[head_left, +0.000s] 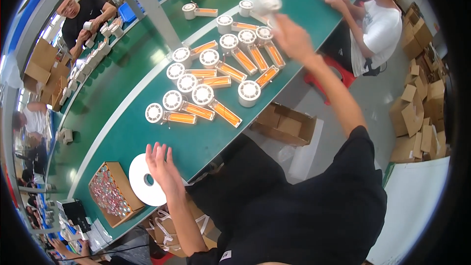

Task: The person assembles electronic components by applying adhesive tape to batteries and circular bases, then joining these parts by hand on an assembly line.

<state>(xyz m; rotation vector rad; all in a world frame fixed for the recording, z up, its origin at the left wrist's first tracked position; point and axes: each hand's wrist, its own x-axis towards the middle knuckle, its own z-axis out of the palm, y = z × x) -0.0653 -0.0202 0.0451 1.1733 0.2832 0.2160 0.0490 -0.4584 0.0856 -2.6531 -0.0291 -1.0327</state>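
My right hand [290, 38] is stretched out to the far side of the group, smeared by motion. It grips a white small handheld fan [269, 3], whose round head is raised above the others. My left hand [166, 171] hangs with its fingers stretched and apart, holding nothing. Under and beside it lies a large white roll of tape [142, 185] with a hole in its middle. Several similar fans [202, 95] lie on the green table between my hands, with round slotted heads and open handles showing orange inside. One fan [249, 93] sits apart near the front edge.
A cardboard box [117, 191] of small shiny round parts stands left of the roll. A grey metal post [157, 10] rises behind the fans. A person [375, 24] sits at right, another [83, 14] works across the green conveyor [130, 66]. An open carton [284, 123] lies below the edge.
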